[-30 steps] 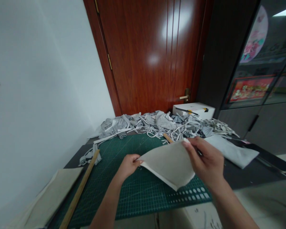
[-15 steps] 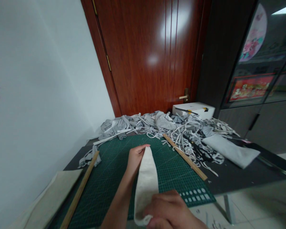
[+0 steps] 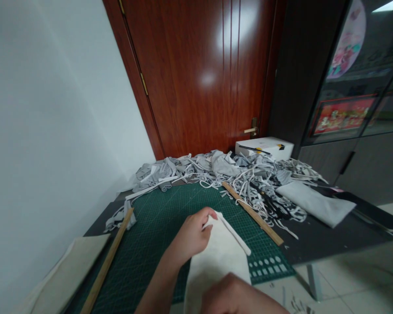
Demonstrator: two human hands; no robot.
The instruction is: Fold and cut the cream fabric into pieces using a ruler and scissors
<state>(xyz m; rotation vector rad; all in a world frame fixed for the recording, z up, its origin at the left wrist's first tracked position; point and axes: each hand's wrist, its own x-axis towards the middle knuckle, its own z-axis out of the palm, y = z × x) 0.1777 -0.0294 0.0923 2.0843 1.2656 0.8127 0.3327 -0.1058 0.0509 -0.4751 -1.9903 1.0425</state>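
My left hand (image 3: 192, 235) pinches the far corner of a pale off-white fabric piece (image 3: 220, 257) above the green cutting mat (image 3: 157, 231). The cloth hangs down toward me, one edge folded over. At the bottom edge of the view my right hand (image 3: 237, 296) grips the near end of the same fabric; only its back shows. A wooden ruler (image 3: 253, 213) lies on the mat's far right part, just beyond the cloth.
A heap of grey fabric strips and scraps (image 3: 225, 170) covers the table's far side before a red-brown door (image 3: 199, 74). A folded grey cloth (image 3: 314, 203) lies right, a white box (image 3: 265, 147) behind. A second wooden stick (image 3: 106, 264) and beige sheets (image 3: 65, 274) lie left.
The fabric, held flat between both hands a second ago, has turned lengthwise toward me. My right hand dropped to the bottom edge; my left hand came nearer and lower with its corner.
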